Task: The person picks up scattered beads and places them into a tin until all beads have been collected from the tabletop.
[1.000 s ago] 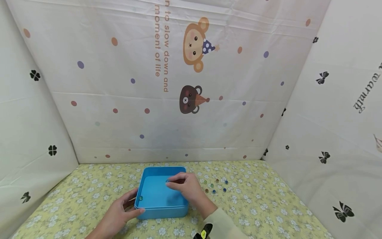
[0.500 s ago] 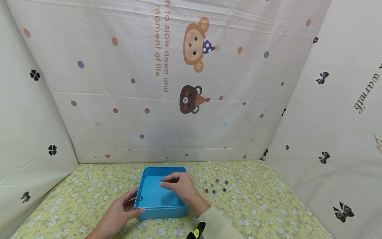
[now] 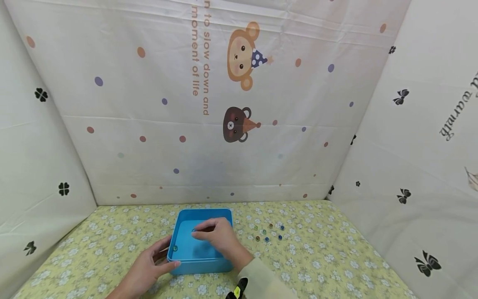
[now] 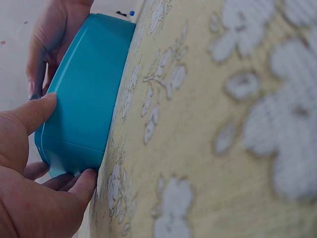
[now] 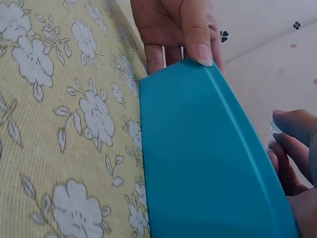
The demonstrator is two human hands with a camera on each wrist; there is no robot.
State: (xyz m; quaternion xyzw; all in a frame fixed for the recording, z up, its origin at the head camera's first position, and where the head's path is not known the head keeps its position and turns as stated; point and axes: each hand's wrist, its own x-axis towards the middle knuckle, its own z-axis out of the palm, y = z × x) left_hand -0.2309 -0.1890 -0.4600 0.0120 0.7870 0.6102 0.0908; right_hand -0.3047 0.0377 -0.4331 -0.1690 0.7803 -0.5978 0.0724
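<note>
A square blue plastic box [image 3: 202,266] stands on the flowered cloth. My left hand [image 3: 149,263] grips its near left corner, thumb [image 4: 47,103] at the rim and fingers along the side. Over the inside of the box, my right hand [image 3: 221,239] pinches a small bluish marble-like piece [image 3: 194,230] between thumb and fingertips, mostly covered by them. In the right wrist view the right hand [image 5: 297,148] is raised beside the rim. One green glass marble [image 3: 175,248] lies inside the box, in the near left corner.
Right of the box, several small glass marbles [image 3: 267,239] in green, amber and blue lie scattered on the yellow flowered cloth [image 3: 310,249]. A printed white sheet [image 3: 209,162] rises behind the table, with similar sheets at both sides.
My right hand has moved left across the box with the small marble-like piece still pinched. The left hand keeps its grip on the corner, and the scattered marbles lie as before.
</note>
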